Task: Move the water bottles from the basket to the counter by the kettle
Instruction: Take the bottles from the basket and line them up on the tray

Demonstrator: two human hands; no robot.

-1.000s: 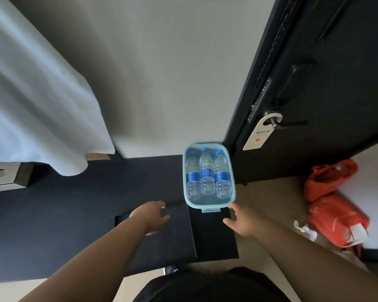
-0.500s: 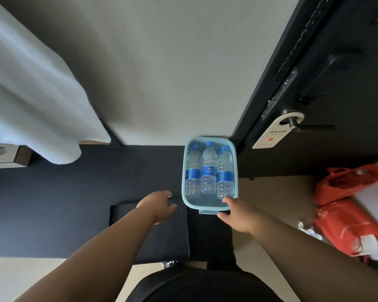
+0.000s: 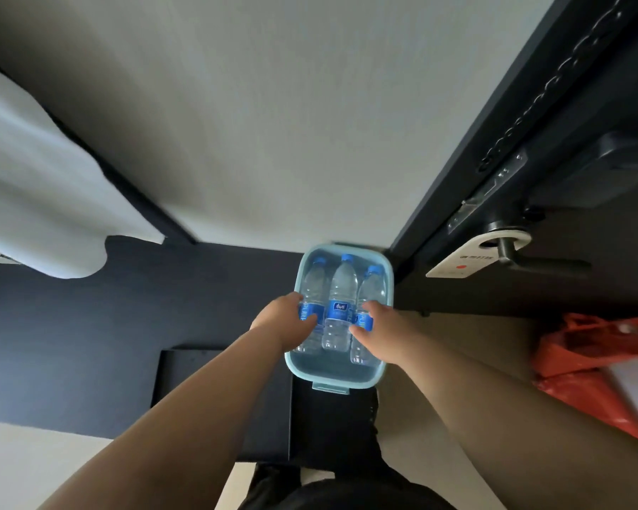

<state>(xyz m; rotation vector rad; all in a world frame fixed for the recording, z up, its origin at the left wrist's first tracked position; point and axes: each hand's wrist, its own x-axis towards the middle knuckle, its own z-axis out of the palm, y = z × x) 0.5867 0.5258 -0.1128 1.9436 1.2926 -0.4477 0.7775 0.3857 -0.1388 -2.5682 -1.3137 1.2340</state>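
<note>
A light blue basket (image 3: 332, 377) sits on the dark counter (image 3: 126, 318) against the wall. Three clear water bottles with blue caps and labels lie side by side in it. My left hand (image 3: 284, 322) grips the left bottle (image 3: 315, 281) round its label. My right hand (image 3: 380, 331) grips the right bottle (image 3: 374, 285) round its label. Between my hands the middle bottle (image 3: 341, 307) lies untouched. No kettle is in view.
A dark door (image 3: 568, 178) with a handle and a white hanging tag (image 3: 468, 261) stands right of the basket. Red plastic bags (image 3: 597, 366) lie on the floor at right. A white cloth (image 3: 34, 185) hangs at left. A black box (image 3: 214, 384) sits left of the basket.
Both hands moved forward from in front of the basket into it and closed round the outer two bottles. The camera has come closer to the basket.
</note>
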